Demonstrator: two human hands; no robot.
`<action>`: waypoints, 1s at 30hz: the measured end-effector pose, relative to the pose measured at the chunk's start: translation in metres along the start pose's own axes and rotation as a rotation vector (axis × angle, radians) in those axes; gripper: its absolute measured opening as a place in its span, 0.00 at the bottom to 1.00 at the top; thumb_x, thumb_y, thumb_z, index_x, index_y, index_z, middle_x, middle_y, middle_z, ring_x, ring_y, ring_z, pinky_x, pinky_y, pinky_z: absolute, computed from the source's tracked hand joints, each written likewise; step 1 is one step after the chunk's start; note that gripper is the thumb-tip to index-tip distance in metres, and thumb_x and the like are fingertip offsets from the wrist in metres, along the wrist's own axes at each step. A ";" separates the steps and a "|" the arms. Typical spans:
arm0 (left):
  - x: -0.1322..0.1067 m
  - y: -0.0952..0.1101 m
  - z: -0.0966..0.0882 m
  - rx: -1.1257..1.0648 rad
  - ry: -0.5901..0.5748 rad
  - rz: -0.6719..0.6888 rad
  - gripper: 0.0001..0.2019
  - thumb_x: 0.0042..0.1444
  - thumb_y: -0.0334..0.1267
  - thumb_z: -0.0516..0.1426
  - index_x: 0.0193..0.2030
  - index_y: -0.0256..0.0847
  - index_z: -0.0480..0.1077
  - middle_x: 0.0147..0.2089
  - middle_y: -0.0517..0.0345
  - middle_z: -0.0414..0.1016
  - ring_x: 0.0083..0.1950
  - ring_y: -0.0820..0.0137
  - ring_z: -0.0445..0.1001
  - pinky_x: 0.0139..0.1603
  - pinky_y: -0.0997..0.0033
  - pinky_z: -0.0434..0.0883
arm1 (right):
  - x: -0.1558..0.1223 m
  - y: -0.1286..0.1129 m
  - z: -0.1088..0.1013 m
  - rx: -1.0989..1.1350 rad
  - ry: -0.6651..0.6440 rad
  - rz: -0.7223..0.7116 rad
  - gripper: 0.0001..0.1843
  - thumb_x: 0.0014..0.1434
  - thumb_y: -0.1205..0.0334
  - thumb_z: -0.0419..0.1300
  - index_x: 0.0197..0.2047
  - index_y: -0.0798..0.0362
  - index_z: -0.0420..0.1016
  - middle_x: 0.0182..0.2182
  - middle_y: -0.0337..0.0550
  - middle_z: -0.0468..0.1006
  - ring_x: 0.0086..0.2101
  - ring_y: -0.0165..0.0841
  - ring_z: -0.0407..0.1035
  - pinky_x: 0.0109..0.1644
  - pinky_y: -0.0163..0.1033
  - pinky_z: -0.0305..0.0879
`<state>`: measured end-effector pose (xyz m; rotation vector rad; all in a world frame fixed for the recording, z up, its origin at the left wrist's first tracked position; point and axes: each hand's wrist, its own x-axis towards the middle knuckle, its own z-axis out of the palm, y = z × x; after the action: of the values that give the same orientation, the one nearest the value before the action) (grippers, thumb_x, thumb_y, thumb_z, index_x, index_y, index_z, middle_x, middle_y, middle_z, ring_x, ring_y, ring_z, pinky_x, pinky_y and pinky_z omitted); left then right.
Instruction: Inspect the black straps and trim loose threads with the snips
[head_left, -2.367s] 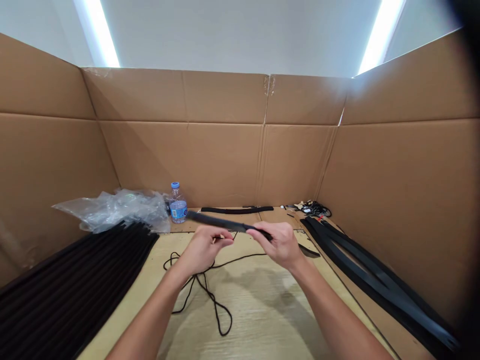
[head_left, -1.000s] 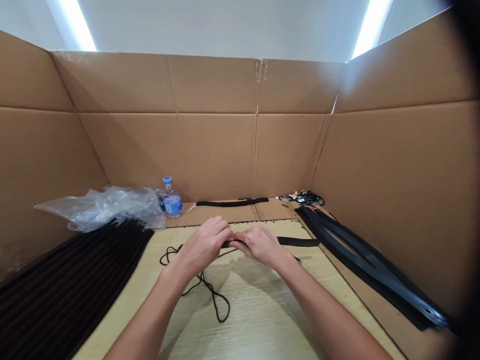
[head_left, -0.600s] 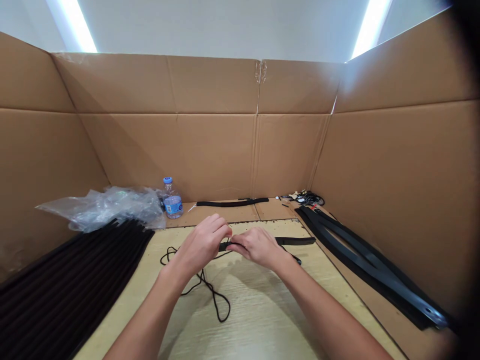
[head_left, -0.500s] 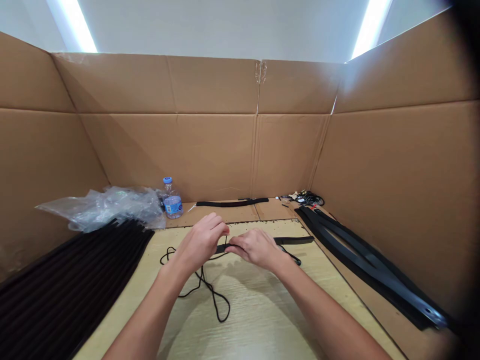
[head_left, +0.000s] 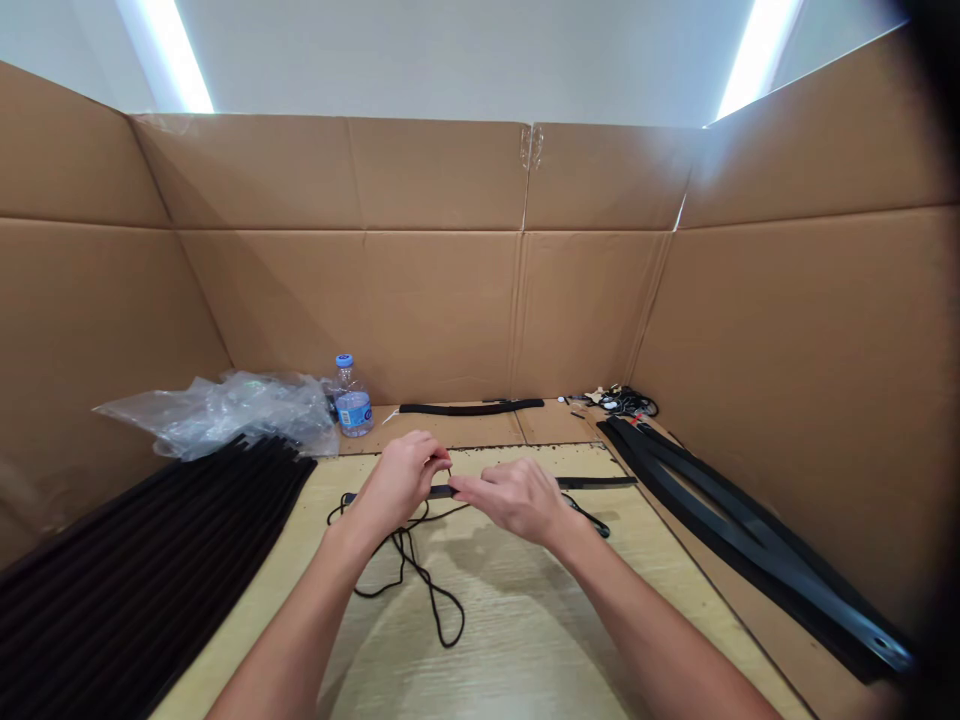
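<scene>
A flat black strip (head_left: 600, 482) runs crosswise over the table, its middle partly hidden by my hands. My right hand (head_left: 517, 497) is closed on it, thumb and fingers pinching it near the centre. Just above the strip, my left hand (head_left: 405, 475) is closed in a pinch on a short length of thin black cord that rises from the strip. More of the black cord (head_left: 431, 580) lies in loose loops on the table below my left wrist. A black looped item (head_left: 592, 518), partly covered, lies by my right wrist.
Many black strips (head_left: 172, 570) lie side by side at left, below a clear plastic bag (head_left: 232, 410) and a water bottle (head_left: 354, 405). Another black strip (head_left: 469, 408) lies at the back. Long black bands (head_left: 735, 530) lie at right. Cardboard walls (head_left: 435, 310) surround the table.
The view has shifted slightly, so things appear a little farther right. My right thumb and fingers now lie straighter along the strip, while the left fingers still pinch the cord.
</scene>
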<state>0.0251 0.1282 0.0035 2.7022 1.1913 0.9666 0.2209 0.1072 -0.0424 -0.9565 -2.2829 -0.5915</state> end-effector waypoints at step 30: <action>-0.005 0.041 -0.004 -1.475 -0.145 -0.345 0.16 0.50 0.49 0.63 0.34 0.38 0.70 0.33 0.56 0.65 0.28 0.77 0.60 0.27 0.77 0.57 | 0.009 0.013 -0.051 0.353 0.358 -0.153 0.06 0.61 0.66 0.55 0.35 0.55 0.73 0.20 0.37 0.69 0.22 0.22 0.62 0.27 0.30 0.55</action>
<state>0.0470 0.0953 0.0145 1.3053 0.4616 0.9508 0.2432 0.0900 0.0026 -0.4667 -2.0521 -0.3670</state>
